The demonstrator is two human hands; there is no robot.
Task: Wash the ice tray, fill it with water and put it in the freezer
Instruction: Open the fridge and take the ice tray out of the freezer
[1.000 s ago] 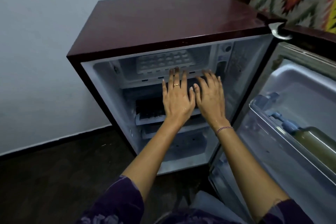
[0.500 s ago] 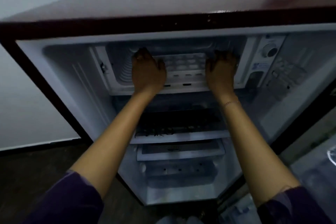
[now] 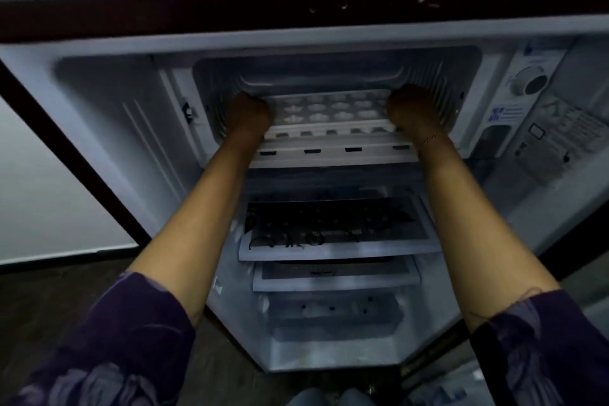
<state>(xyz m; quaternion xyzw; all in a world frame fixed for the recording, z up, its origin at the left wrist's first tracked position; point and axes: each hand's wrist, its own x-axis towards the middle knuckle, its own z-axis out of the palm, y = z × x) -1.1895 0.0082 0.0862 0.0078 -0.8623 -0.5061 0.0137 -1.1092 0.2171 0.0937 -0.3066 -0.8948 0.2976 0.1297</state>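
Nearest the camera, two purple patterned sleeves [image 3: 108, 339] frame the bottom of the view, and bare forearms run up from them into the open fridge [image 3: 99, 128]. Below the arms the lower shelves [image 3: 339, 244] sit at their own levels, one carrying a dark printed sheet; nothing there is being touched.

Further in, both arms enter the small freezer compartment [image 3: 329, 76] at the top of the cabinet. The left hand [image 3: 248, 114] and the right hand [image 3: 410, 110] sit at opposite short ends of the white ice tray [image 3: 329, 109], each curled in against its end, apparently closed around the rim. How tightly the fingers wrap is hidden, since only the backs of the hands show. Taking it by both ends makes sense as a way to keep the tray level (a one-sided hold would tip it).

The tray lies flat on the freezer floor, its front edge just behind the compartment's slotted lip [image 3: 333, 152], its rows of pockets facing up. Whether the pockets hold water or ice cannot be told in this dim light, so I cannot judge whether the tray is being fetched or set down.

Beyond and to the right, the thermostat dial [image 3: 530, 81] sits well clear of the hands.
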